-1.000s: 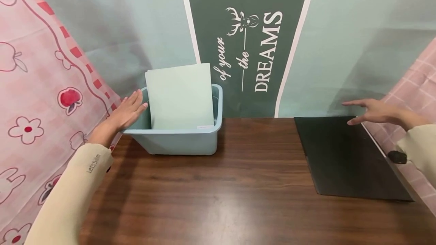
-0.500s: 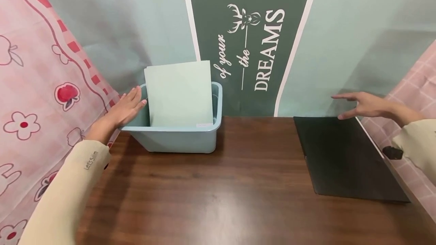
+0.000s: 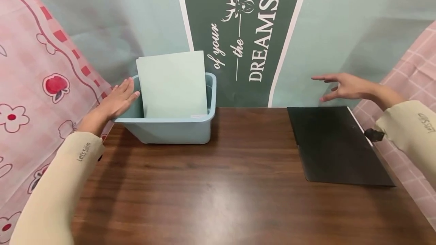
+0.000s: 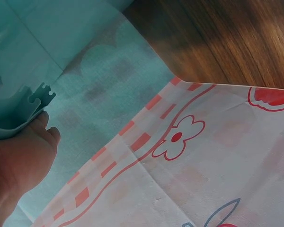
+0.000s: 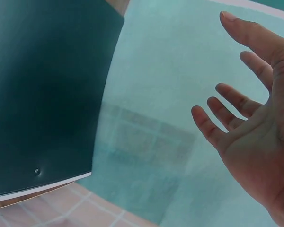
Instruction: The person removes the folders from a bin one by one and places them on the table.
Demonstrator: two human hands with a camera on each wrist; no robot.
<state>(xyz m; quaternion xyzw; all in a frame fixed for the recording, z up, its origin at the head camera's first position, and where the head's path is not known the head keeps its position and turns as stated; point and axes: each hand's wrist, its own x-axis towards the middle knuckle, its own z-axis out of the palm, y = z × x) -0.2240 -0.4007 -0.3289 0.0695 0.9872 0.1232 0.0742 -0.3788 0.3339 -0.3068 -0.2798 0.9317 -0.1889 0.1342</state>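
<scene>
A light blue plastic bin [image 3: 170, 131] stands at the back left of the table. My left hand [image 3: 117, 99] rests on its left rim, fingers straight and together; in the left wrist view the left hand [image 4: 26, 156] is against the bin's rim [image 4: 19, 125]. Upright in the bin leans a pale green flat folder or board [image 3: 173, 86], with another edge just behind it. My right hand [image 3: 347, 86] hovers above the far end of a flat black folder [image 3: 337, 146], touching nothing. Its fingers are spread in the right wrist view, where the palm [image 5: 255, 156] shows.
A blue-green cloth with white lettering [image 3: 262, 41] hangs behind the table. Pink patterned cloth [image 3: 24, 86] hangs at the left, and pink checked cloth [image 3: 413, 75] at the right. Brown wooden tabletop [image 3: 218, 184] lies in front of the bin and the folder.
My right hand has moved left and slightly up, over the black folder's far edge. The left hand stays on the bin's rim. The head view has shifted a little.
</scene>
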